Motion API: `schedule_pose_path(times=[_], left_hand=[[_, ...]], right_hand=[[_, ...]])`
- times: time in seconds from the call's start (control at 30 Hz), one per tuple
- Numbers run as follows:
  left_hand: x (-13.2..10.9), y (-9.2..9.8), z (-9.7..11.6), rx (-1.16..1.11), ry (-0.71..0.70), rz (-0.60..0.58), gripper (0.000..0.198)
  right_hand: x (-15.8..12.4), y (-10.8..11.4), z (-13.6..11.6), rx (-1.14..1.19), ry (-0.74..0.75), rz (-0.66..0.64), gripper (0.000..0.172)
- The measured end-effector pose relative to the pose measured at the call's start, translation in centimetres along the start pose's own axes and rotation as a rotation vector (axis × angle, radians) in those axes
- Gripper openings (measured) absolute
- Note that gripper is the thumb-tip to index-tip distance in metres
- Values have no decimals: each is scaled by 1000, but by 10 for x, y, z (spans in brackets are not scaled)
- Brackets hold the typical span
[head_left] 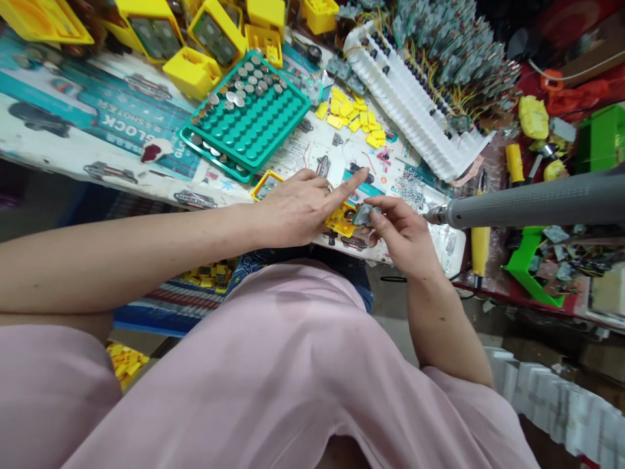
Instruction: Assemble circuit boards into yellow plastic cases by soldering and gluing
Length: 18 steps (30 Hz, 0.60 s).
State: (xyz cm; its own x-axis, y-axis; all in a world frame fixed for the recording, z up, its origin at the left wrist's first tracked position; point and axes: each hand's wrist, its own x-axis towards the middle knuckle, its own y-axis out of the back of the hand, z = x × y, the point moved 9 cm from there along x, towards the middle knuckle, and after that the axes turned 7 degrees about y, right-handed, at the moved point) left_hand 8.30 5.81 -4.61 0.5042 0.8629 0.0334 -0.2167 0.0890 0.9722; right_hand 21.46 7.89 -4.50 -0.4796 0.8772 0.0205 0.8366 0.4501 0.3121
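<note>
My left hand (295, 207) lies over the table's front edge, index finger stretched out and the other fingers curled at a small yellow plastic housing (340, 221). A round metal part shows inside that housing. Between the thumb and fingers of my right hand (403, 228) is a small grey module (364, 213) with a green edge, right beside the housing. Another yellow housing (266, 185) lies partly behind my left hand. The undersides of both hands are hidden.
A green tray (263, 127) holds several coin cells. Yellow tabs (351, 114) lie behind my hands, by a white foam rack (410, 104) and wired grey modules (454, 52). A grey electric screwdriver (527, 202) juts in from the right. Yellow cases (193, 71) stand back left.
</note>
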Motion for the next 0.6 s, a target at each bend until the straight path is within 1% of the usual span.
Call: schedule_pose_path(times=[0.17,0.33,0.5,0.6], left_hand=[[2,-1,-1,13,10,-55,88],[3,-1,-3,0,33,-93,88],[3,-1,-5,-46,57,-121,90],[3,-3,-4,-30,55,-144,89]], right_hand=[[-10,3,15,99,-66,39,32],[-13,3,16,133,-75,60,32],[-22,5,16,87,-75,94,30],[-29,6,13,12,-52,81,22]])
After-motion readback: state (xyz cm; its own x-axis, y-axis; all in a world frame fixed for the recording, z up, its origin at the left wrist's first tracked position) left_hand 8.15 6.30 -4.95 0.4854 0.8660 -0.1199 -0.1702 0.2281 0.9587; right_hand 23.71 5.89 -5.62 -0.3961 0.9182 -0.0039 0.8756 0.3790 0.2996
